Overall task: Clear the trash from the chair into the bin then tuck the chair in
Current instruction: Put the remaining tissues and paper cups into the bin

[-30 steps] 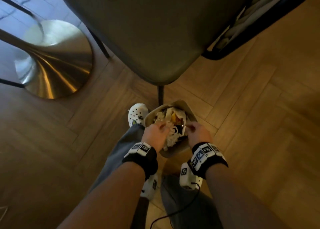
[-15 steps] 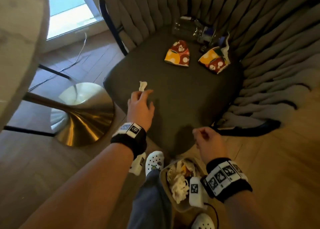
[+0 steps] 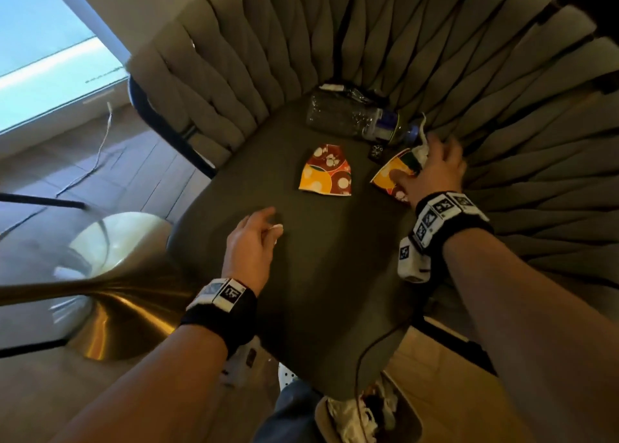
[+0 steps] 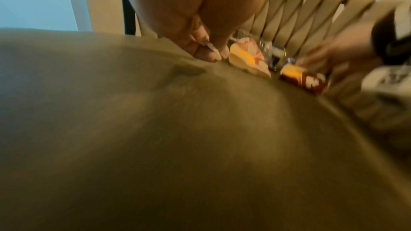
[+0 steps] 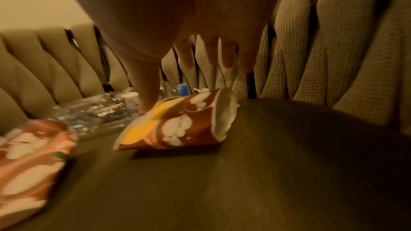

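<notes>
Some trash is already in the bin (image 3: 413,422) at 6 o'clock. A small paper scrap (image 3: 276,229) is pinched by the left hand (image 3: 249,241). The spread, empty right hand (image 3: 432,168) is placed over a crushed paper cup (image 3: 390,174), maybe touching. Another crushed cup (image 3: 325,171) and a plastic bottle (image 3: 351,117) at 12 o'clock are left on the chair (image 3: 335,275), not yet tucked in.

Wooden floor (image 3: 110,171), bright window (image 3: 40,40), brass table base (image 3: 110,295).

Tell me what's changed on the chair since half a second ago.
The left hand has picked the small white scrap off the seat and pinches it. The right hand has reached forward, open over the right-hand flattened cup. The other flattened cup and the plastic bottle haven't moved.
</notes>
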Demonstrator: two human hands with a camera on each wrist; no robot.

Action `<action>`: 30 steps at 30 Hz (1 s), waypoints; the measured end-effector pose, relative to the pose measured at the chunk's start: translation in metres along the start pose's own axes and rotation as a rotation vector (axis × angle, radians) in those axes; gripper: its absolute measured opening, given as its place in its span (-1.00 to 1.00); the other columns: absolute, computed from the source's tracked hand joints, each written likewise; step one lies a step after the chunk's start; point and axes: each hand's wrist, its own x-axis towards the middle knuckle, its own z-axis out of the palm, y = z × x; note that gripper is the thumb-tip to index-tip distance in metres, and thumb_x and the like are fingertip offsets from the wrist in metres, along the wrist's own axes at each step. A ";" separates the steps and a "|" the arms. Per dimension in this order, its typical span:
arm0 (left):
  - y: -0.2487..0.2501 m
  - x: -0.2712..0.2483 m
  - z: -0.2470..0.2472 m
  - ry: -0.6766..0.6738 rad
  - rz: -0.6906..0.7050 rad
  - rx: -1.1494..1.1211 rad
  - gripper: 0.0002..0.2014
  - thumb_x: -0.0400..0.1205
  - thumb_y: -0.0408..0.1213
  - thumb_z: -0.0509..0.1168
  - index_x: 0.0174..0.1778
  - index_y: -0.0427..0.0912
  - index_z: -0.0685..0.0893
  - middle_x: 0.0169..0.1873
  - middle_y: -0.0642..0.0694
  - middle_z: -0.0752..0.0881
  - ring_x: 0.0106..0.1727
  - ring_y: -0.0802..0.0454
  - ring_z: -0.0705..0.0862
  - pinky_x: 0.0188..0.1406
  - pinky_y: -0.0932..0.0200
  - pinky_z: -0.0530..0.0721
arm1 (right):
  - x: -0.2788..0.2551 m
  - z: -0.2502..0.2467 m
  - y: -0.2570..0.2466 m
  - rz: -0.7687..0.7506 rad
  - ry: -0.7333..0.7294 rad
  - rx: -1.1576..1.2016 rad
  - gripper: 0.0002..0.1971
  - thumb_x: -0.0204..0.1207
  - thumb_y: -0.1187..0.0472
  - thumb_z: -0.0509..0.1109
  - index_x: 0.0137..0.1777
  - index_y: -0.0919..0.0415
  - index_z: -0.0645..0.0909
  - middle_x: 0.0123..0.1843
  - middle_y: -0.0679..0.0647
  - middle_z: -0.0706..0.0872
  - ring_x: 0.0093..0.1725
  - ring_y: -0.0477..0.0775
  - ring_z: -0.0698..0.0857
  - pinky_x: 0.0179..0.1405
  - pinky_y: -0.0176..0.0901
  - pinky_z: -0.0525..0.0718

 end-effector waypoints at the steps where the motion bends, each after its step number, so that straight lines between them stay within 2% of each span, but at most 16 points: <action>1: 0.008 0.013 -0.001 -0.006 -0.020 -0.059 -0.77 0.71 -0.16 0.35 0.28 -0.01 0.70 0.14 0.07 0.70 0.06 0.22 0.68 0.14 0.29 0.61 | 0.011 0.000 0.001 0.011 -0.068 -0.028 -0.08 0.34 -0.03 0.58 0.63 -0.09 0.14 0.70 0.09 0.05 0.63 0.30 0.11 0.54 0.20 0.25; 3: 0.027 0.040 -0.005 -0.029 -0.057 -0.206 -0.87 0.70 -0.14 0.37 0.13 0.01 0.75 0.04 0.09 0.75 0.02 0.23 0.71 0.14 0.19 0.68 | 0.023 0.003 0.002 0.015 -0.182 -0.099 -0.07 0.32 -0.09 0.59 0.63 -0.02 0.18 0.65 0.12 0.23 0.58 0.27 0.29 0.52 0.16 0.36; 6: 0.054 0.077 -0.002 -0.060 -0.049 -0.268 -0.84 0.70 -0.09 0.37 0.13 0.01 0.77 0.06 0.08 0.73 0.04 0.25 0.66 0.20 0.13 0.65 | 0.017 0.010 0.002 0.055 -0.201 -0.103 -0.18 0.31 -0.11 0.59 0.54 0.10 0.38 0.50 0.15 0.49 0.43 0.22 0.51 0.41 0.13 0.52; 8: 0.067 0.098 0.008 -0.092 -0.036 -0.209 -0.81 0.65 -0.03 0.42 0.12 0.05 0.80 0.25 0.01 0.62 0.25 0.09 0.58 0.37 0.03 0.54 | 0.005 0.013 0.003 0.122 -0.197 -0.043 -0.22 0.29 -0.08 0.61 0.49 0.10 0.43 0.45 0.12 0.55 0.40 0.20 0.54 0.37 0.14 0.56; 10: 0.074 0.110 0.019 -0.169 -0.069 -0.146 -0.80 0.57 0.00 0.50 0.07 0.07 0.83 0.49 -0.06 0.47 0.50 -0.10 0.38 0.52 -0.09 0.35 | -0.011 0.015 0.005 0.194 -0.215 0.027 -0.26 0.31 -0.04 0.61 0.48 0.09 0.45 0.43 0.11 0.58 0.39 0.19 0.56 0.35 0.11 0.57; 11: 0.077 0.112 0.024 -0.224 -0.076 -0.112 -0.81 0.56 -0.01 0.52 0.04 0.07 0.83 0.57 -0.09 0.40 0.57 -0.16 0.31 0.56 -0.14 0.30 | -0.019 0.016 0.006 0.217 -0.219 0.053 -0.29 0.33 -0.02 0.60 0.47 0.09 0.46 0.42 0.11 0.59 0.38 0.18 0.56 0.33 0.08 0.58; 13: 0.081 0.110 0.033 -0.303 -0.077 -0.045 -0.84 0.58 -0.07 0.51 0.03 0.02 0.83 0.62 -0.12 0.35 0.61 -0.20 0.29 0.58 -0.16 0.28 | -0.038 0.016 0.007 0.243 -0.217 0.102 -0.34 0.39 0.04 0.58 0.47 0.10 0.47 0.42 0.11 0.60 0.38 0.18 0.58 0.31 0.06 0.59; 15: 0.082 0.103 0.037 -0.291 -0.086 -0.021 -0.85 0.62 -0.13 0.47 0.06 -0.04 0.82 0.56 -0.16 0.40 0.53 -0.14 0.41 0.44 0.00 0.40 | -0.057 0.017 0.009 0.254 -0.217 0.144 -0.38 0.43 0.07 0.55 0.47 0.11 0.46 0.41 0.11 0.60 0.37 0.17 0.59 0.32 0.07 0.60; 16: 0.081 0.097 0.037 -0.266 -0.094 -0.033 -0.85 0.64 -0.14 0.45 0.08 -0.06 0.81 0.48 -0.17 0.45 0.42 -0.08 0.49 0.28 0.12 0.43 | -0.066 0.018 0.010 0.250 -0.213 0.151 -0.40 0.44 0.07 0.54 0.47 0.12 0.47 0.41 0.11 0.60 0.37 0.17 0.59 0.32 0.06 0.59; 18: 0.075 0.080 0.036 -0.208 -0.103 -0.084 -0.89 0.68 -0.16 0.41 0.06 -0.05 0.78 0.31 -0.11 0.53 0.24 0.00 0.58 0.11 0.20 0.44 | -0.084 0.017 0.013 0.235 -0.193 0.150 -0.43 0.44 0.07 0.54 0.44 0.16 0.50 0.40 0.11 0.56 0.35 0.17 0.58 0.33 0.05 0.57; 21: 0.061 0.042 0.030 -0.159 -0.107 -0.147 -0.94 0.69 -0.18 0.38 0.02 -0.01 0.75 0.19 0.00 0.53 0.15 0.05 0.60 0.05 0.25 0.48 | -0.110 0.015 0.019 0.171 -0.164 0.105 -0.48 0.44 0.03 0.53 0.35 0.25 0.56 0.38 0.12 0.47 0.31 0.21 0.58 0.34 0.06 0.57; 25: 0.046 -0.029 0.021 -0.113 -0.081 -0.149 -0.91 0.69 -0.20 0.38 0.08 -0.03 0.73 0.17 0.04 0.58 0.09 0.17 0.62 -0.07 0.48 0.45 | -0.147 0.008 0.030 0.092 -0.236 0.056 -0.51 0.44 -0.03 0.50 0.29 0.22 0.60 0.26 0.17 0.62 0.26 0.23 0.61 0.28 0.09 0.61; 27: 0.039 -0.072 0.020 -0.096 -0.082 -0.175 -0.88 0.69 -0.17 0.38 0.13 0.02 0.71 0.17 0.04 0.62 0.08 0.18 0.65 -0.04 0.48 0.53 | -0.171 0.003 0.036 0.084 -0.287 0.044 -0.51 0.45 -0.04 0.49 0.30 0.20 0.58 0.25 0.16 0.65 0.27 0.22 0.61 0.27 0.08 0.60; 30: 0.031 -0.144 0.024 -0.094 -0.146 -0.242 -0.77 0.68 -0.13 0.38 0.21 0.24 0.58 0.23 0.10 0.66 0.13 0.21 0.71 0.08 0.21 0.77 | -0.218 -0.005 0.052 0.120 -0.353 0.093 -0.48 0.46 -0.01 0.49 0.37 0.16 0.50 0.27 0.13 0.67 0.31 0.18 0.61 0.28 0.09 0.61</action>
